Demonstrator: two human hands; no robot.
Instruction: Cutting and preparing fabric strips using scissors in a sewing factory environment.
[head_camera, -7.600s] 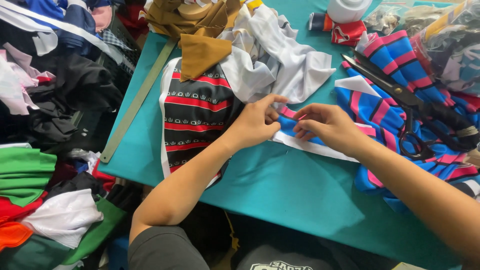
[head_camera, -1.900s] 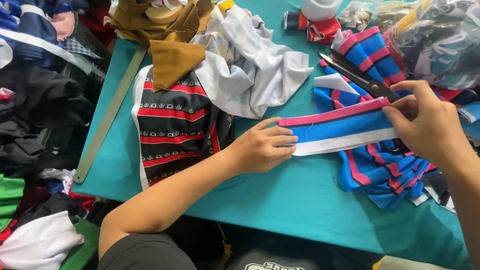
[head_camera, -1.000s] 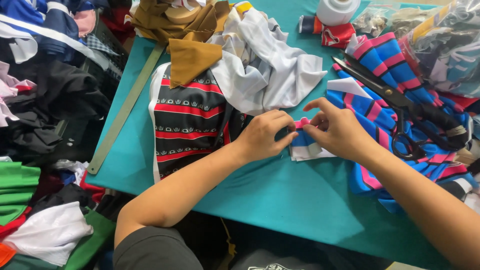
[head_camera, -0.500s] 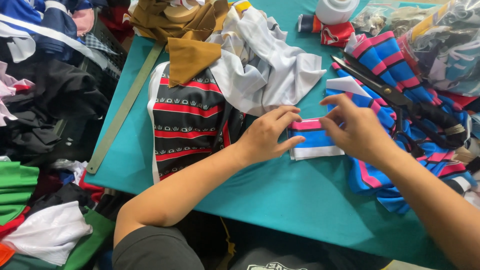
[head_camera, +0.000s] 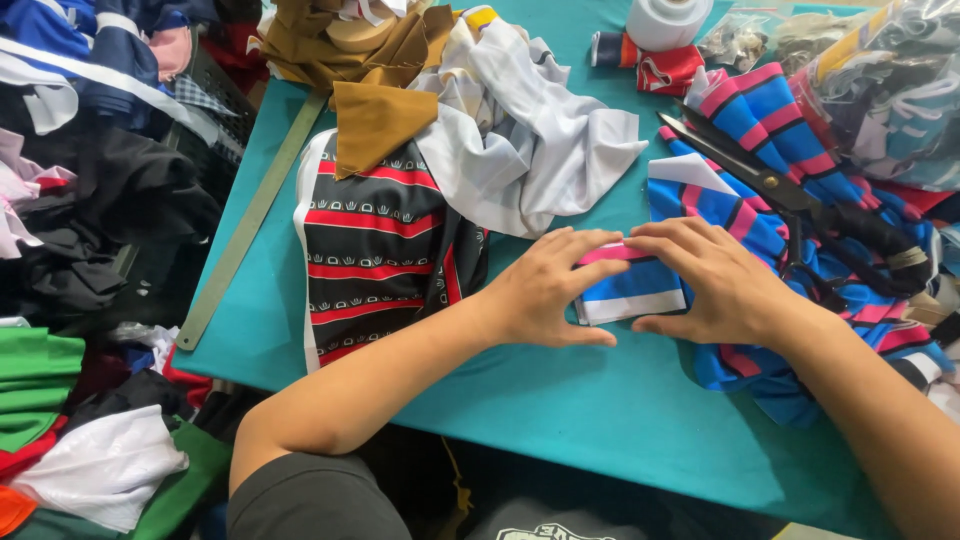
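Observation:
A small folded strip of blue, pink and white fabric (head_camera: 632, 288) lies on the teal table (head_camera: 560, 420). My left hand (head_camera: 548, 288) presses flat on its left end, fingers spread over the top edge. On the strip's right end rests my right hand (head_camera: 712, 280), palm down and thumb along the bottom edge. Both hands pin the cloth to the table. Under my right wrist lies a larger pile of blue and pink striped fabric (head_camera: 800, 330).
A black, red and white patterned cloth (head_camera: 380, 250) lies left of my hands, with white fabric (head_camera: 540, 140) and brown fabric (head_camera: 375, 115) behind it. Large scissors (head_camera: 760, 175) rest on the striped pile. A metal ruler (head_camera: 250, 220) lies along the table's left edge. Clothes heaps fill the left.
The striped strip, held stretched out about two seconds ago, has been folded into a short packet. Both hands have come together and now press it flat.

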